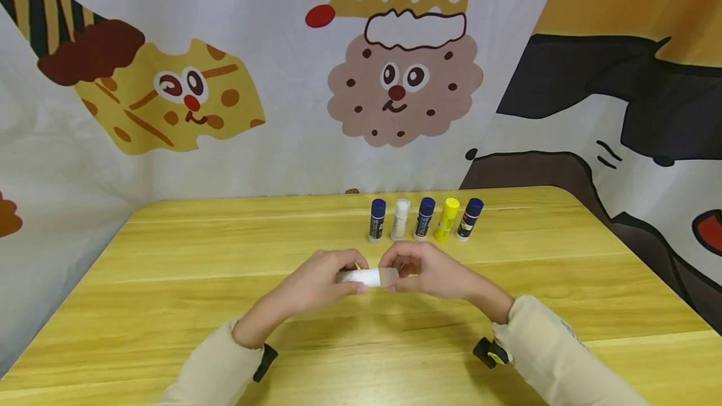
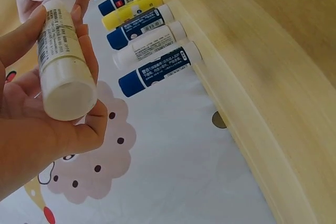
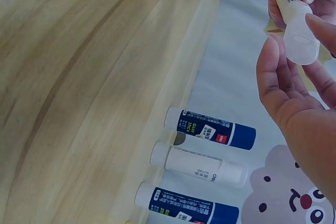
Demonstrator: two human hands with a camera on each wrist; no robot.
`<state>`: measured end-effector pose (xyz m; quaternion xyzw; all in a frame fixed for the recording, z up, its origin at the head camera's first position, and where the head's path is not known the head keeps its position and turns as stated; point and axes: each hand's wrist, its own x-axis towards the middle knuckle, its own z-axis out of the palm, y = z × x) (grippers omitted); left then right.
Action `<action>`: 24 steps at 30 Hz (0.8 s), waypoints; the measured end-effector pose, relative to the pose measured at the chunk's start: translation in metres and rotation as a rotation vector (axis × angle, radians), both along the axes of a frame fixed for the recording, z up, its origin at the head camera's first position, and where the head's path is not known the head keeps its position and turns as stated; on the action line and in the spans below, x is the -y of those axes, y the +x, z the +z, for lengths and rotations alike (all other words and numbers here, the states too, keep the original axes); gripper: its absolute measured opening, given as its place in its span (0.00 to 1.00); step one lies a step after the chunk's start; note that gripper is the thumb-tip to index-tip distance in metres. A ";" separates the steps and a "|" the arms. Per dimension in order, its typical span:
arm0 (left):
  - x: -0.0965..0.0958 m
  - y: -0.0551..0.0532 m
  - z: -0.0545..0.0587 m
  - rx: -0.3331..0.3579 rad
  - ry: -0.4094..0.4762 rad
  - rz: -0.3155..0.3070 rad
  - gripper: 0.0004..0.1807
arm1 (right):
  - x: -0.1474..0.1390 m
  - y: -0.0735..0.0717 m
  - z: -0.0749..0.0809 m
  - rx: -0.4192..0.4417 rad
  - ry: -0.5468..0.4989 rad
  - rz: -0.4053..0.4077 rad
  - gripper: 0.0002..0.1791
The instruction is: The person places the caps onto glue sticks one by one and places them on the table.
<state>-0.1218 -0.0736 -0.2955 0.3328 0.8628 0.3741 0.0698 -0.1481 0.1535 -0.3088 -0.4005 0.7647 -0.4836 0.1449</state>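
Note:
Held level above the table is a white glue stick (image 1: 363, 277) with a translucent cap (image 3: 301, 43). My left hand (image 1: 318, 276) grips its body between thumb and fingers. At the other end, my right hand (image 1: 433, 271) pinches the cap, its fingertips curled around the side. The left wrist view shows printed text along the glue stick's body (image 2: 62, 40) and its round base facing the camera. In the head view the fingers hide part of both ends.
Behind the hands, a row of glue sticks stands upright on the wooden table (image 1: 197, 306): a dark blue one (image 1: 376, 221), a white one (image 1: 400, 221), another blue one (image 1: 424, 219), a yellow one (image 1: 447, 220) and a blue one (image 1: 470, 220). A cartoon-printed curtain (image 1: 282, 168) hangs behind the table.

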 end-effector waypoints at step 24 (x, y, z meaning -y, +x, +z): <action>0.001 0.002 -0.004 -0.031 -0.031 0.026 0.08 | -0.001 0.004 -0.001 0.017 -0.081 0.042 0.12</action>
